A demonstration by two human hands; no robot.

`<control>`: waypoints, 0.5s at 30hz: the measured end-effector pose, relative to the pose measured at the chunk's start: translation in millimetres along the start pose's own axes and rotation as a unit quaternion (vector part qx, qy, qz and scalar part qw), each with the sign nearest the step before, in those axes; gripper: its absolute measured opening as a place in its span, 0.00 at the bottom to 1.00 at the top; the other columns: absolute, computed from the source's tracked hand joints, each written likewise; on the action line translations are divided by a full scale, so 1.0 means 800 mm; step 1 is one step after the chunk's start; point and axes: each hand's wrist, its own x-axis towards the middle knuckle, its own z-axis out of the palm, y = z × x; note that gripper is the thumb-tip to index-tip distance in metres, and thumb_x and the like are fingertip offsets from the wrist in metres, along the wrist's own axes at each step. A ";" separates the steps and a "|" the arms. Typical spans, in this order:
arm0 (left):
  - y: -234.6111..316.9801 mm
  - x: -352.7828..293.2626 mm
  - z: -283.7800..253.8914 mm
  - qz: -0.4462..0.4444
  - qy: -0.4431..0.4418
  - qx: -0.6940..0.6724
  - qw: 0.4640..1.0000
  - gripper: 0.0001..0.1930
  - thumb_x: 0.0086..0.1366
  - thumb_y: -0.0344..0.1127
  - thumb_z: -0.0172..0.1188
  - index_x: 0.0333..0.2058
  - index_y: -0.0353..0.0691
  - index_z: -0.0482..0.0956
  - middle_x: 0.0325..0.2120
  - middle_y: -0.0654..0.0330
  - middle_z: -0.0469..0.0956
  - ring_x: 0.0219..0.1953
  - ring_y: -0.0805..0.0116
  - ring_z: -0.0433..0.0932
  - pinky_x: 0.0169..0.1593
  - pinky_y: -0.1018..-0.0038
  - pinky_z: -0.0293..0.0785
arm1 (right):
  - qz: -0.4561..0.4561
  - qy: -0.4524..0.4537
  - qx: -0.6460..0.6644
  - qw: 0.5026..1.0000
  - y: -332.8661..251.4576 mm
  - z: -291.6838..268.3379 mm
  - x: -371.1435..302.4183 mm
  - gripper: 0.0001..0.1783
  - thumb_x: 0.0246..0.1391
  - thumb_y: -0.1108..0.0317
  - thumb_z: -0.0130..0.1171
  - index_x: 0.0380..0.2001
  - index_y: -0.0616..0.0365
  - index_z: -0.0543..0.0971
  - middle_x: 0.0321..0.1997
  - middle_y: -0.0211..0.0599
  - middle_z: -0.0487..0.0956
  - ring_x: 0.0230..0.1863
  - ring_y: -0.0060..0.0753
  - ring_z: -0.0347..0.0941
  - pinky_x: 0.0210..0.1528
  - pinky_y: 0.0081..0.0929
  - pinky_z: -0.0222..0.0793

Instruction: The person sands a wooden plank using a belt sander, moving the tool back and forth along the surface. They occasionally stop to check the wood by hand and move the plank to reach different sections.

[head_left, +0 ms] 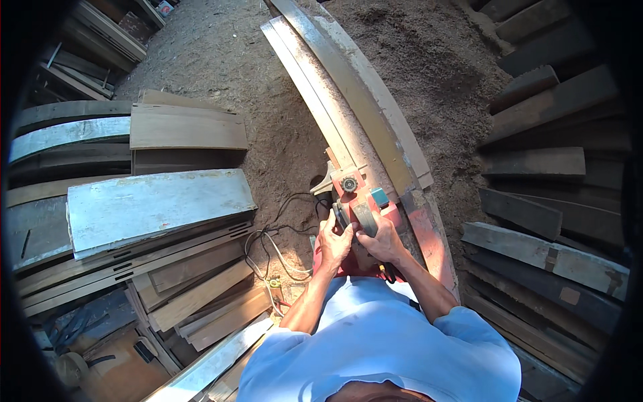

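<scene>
The left hand (334, 240), half-curled, meets the planer's left side; whether it grips, I cannot tell. The planer (360, 195) sits at the near end of the long boards (315, 94), its handle (364, 220) wrapped by the right hand (382, 240), probably for steadiness.

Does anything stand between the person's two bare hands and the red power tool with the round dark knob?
Nothing visible does: the left hand and the right hand already touch the red power tool at its dark grey parts.

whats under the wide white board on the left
Below the white board, edges of slotted strips and plain boards show. Whatever lies farther in beneath it is covered, so I can't tell.
</scene>
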 end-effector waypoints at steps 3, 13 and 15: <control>0.018 0.027 -0.018 -0.026 -0.017 0.007 1.000 0.38 0.60 0.45 0.79 0.65 0.36 0.76 0.33 0.59 0.71 0.36 0.65 0.71 0.41 0.67 0.72 | -0.028 -0.009 0.025 0.999 -0.006 0.007 0.028 0.15 0.53 0.71 0.66 0.44 0.63 0.81 0.38 0.54 0.84 0.42 0.53 0.85 0.48 0.44 0.78; 0.042 0.177 -0.054 0.011 -0.002 0.024 1.000 0.35 0.62 0.43 0.77 0.64 0.36 0.76 0.33 0.58 0.73 0.35 0.63 0.73 0.41 0.66 0.74 | -0.025 -0.014 0.019 0.999 -0.063 0.014 0.171 0.17 0.56 0.70 0.66 0.48 0.63 0.79 0.36 0.39 0.80 0.37 0.32 0.76 0.43 0.37 0.75; 0.048 0.204 -0.062 0.001 -0.010 0.021 1.000 0.34 0.62 0.42 0.77 0.64 0.36 0.77 0.33 0.58 0.73 0.34 0.63 0.73 0.41 0.65 0.74 | -0.035 0.000 0.016 0.999 -0.070 0.018 0.198 0.17 0.55 0.70 0.66 0.47 0.63 0.79 0.36 0.39 0.80 0.37 0.32 0.77 0.43 0.37 0.75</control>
